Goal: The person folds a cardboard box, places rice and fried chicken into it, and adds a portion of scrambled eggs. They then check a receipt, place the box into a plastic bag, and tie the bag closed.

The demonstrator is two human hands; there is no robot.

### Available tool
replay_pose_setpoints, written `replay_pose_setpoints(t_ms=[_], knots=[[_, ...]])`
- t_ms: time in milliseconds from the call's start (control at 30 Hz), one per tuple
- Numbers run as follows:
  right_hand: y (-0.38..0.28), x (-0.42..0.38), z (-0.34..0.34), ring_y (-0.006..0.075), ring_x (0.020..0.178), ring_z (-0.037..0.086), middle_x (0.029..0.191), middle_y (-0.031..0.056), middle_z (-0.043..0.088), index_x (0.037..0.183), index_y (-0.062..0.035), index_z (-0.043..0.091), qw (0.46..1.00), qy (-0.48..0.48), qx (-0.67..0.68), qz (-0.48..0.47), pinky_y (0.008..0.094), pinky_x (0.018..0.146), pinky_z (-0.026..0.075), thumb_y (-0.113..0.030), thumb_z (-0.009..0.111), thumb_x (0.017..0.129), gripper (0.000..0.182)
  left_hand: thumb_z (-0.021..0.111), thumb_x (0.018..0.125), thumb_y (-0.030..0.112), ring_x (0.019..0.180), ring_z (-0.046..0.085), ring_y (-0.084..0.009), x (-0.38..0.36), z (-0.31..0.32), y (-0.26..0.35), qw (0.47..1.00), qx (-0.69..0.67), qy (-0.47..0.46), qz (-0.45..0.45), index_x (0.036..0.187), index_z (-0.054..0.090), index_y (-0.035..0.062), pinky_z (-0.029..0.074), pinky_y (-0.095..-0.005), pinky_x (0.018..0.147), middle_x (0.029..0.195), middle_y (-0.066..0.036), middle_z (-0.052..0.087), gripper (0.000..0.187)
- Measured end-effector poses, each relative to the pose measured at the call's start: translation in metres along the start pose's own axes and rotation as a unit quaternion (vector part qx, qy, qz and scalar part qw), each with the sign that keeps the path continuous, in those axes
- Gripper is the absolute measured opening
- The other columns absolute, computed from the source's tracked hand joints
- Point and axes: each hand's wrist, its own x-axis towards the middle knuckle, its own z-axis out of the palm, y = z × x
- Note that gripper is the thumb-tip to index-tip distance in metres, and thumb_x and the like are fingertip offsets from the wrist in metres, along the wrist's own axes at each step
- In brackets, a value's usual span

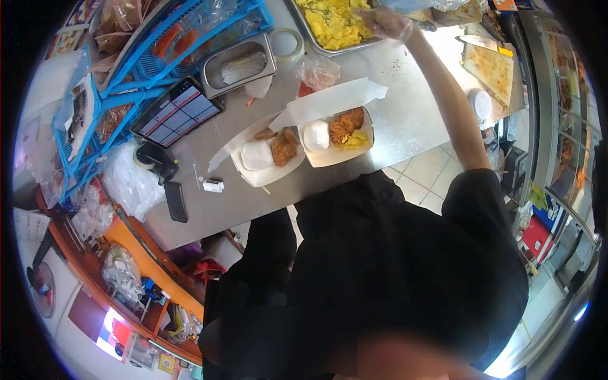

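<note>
My right hand (385,23), in a clear plastic glove, reaches far across the steel counter (405,114) to the near edge of a metal tray of yellow scrambled egg (332,24). Its fingers rest on the egg; whether they hold any is unclear. Two open white takeaway boxes lie closer to me. The right box (335,136) holds a rice mound, fried chicken and some egg. The left box (266,158) holds rice and fried chicken. My left hand is hidden below my black shirt.
A steel container (240,63), a tape roll (288,41), a plastic bag (318,71) and a tablet (177,111) sit behind the boxes. Blue baskets (158,44) crowd the left. A cutting board with flatbread (489,68) and a knife (478,42) lie at right.
</note>
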Motion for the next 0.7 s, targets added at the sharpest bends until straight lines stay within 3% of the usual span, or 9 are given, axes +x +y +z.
replay_pose_setpoints(t_ms=[67, 133, 167, 233, 367, 500, 567, 633, 700], knots=[[0.012, 0.009, -0.015, 0.0127, 0.075, 0.059, 0.087, 0.0023, 0.065, 0.11, -0.0059, 0.062, 0.994, -0.048, 0.064, 0.079, 0.0284, 0.077, 0.051, -0.019, 0.053, 0.096, 0.022, 0.059, 0.079, 0.014, 0.072, 0.063, -0.031, 0.01, -0.008, -0.009, 0.999, 0.011, 0.023, -0.02, 0.1, 0.065, 0.004, 0.051, -0.0455, 0.066, 0.083, -0.014, 0.066, 0.025], [0.055, 0.046, -0.048, 0.0116, 0.065, 0.053, 0.074, -0.0026, 0.056, 0.109, -0.0062, 0.062, 0.868, -0.385, 0.312, 0.021, 0.0286, 0.071, 0.05, -0.019, 0.051, 0.096, 0.022, 0.059, 0.079, 0.014, 0.071, 0.063, -0.0307, 0.019, -0.021, -0.02, 0.998, 0.027, 0.045, -0.041, 0.101, 0.065, 0.004, 0.051, -0.0452, 0.066, 0.083, -0.014, 0.066, 0.025], [0.041, 0.028, -0.038, 0.0116, 0.065, 0.053, 0.074, -0.0026, 0.056, 0.109, -0.0062, 0.062, 0.867, -0.389, 0.311, 0.023, 0.0286, 0.071, 0.05, -0.019, 0.051, 0.096, 0.022, 0.059, 0.079, 0.014, 0.071, 0.063, -0.0306, 0.026, -0.028, -0.027, 0.996, 0.035, 0.059, -0.049, 0.101, 0.065, 0.004, 0.051, -0.045, 0.066, 0.083, -0.014, 0.066, 0.025], [-0.018, -0.055, 0.006, 0.0118, 0.06, 0.048, 0.067, -0.0056, 0.047, 0.107, -0.0069, 0.062, 0.959, -0.074, 0.272, 0.035, 0.0286, 0.065, 0.046, -0.016, 0.058, 0.09, 0.019, 0.059, 0.079, 0.013, 0.071, 0.063, -0.0303, 0.037, -0.04, -0.04, 0.993, 0.048, 0.085, -0.071, 0.101, 0.065, 0.0039, 0.051, -0.0447, 0.065, 0.083, -0.014, 0.066, 0.025], [-0.047, -0.12, 0.056, 0.0068, 0.069, 0.052, 0.08, -0.0007, 0.057, 0.106, -0.0057, 0.058, 0.936, -0.278, 0.213, -0.038, 0.023, 0.06, 0.046, -0.038, 0.062, 0.091, 0.036, 0.059, 0.079, 0.013, 0.07, 0.063, -0.0297, 0.06, -0.08, -0.062, 0.983, 0.053, 0.126, -0.122, 0.101, 0.065, 0.0039, 0.051, -0.044, 0.065, 0.082, -0.014, 0.066, 0.025], [-0.053, -0.23, 0.168, -0.0001, 0.06, 0.041, 0.074, -0.0051, 0.047, 0.103, -0.0022, 0.054, 0.95, -0.198, 0.232, -0.065, 0.0147, 0.047, 0.032, -0.028, 0.066, 0.089, 0.032, 0.058, 0.079, 0.012, 0.069, 0.063, -0.0291, 0.076, -0.113, -0.075, 0.977, 0.05, 0.142, -0.154, 0.101, 0.064, 0.0038, 0.051, -0.0433, 0.064, 0.082, -0.013, 0.066, 0.025], [-0.041, -0.244, 0.206, 0.0037, 0.056, 0.041, 0.073, -0.0036, 0.048, 0.112, -0.0059, 0.051, 0.962, -0.164, 0.132, 0.174, 0.0185, 0.047, 0.035, -0.022, 0.067, 0.088, 0.033, 0.058, 0.079, 0.012, 0.069, 0.063, -0.0288, 0.078, -0.122, -0.074, 0.975, 0.046, 0.144, -0.162, 0.101, 0.064, 0.0038, 0.051, -0.043, 0.064, 0.082, -0.013, 0.066, 0.025], [0.003, -0.254, 0.251, 0.0115, 0.059, 0.05, 0.075, -0.0007, 0.054, 0.123, -0.008, 0.046, 0.967, -0.17, 0.131, 0.136, 0.0263, 0.052, 0.044, -0.017, 0.067, 0.087, 0.043, 0.058, 0.079, 0.012, 0.068, 0.063, -0.0285, 0.079, -0.119, -0.077, 0.974, 0.043, 0.147, -0.168, 0.102, 0.064, 0.0038, 0.051, -0.0427, 0.064, 0.082, -0.013, 0.066, 0.025], [0.083, -0.24, 0.311, 0.0262, 0.066, 0.061, 0.085, 0.009, 0.062, 0.134, -0.0088, 0.037, 0.972, -0.014, -0.05, -0.23, 0.038, 0.061, 0.051, -0.011, 0.066, 0.086, 0.056, 0.058, 0.079, 0.012, 0.068, 0.063, -0.0282, 0.079, -0.109, -0.068, 0.973, 0.038, 0.151, -0.17, 0.102, 0.064, 0.0038, 0.051, -0.0423, 0.064, 0.082, -0.013, 0.066, 0.025]])
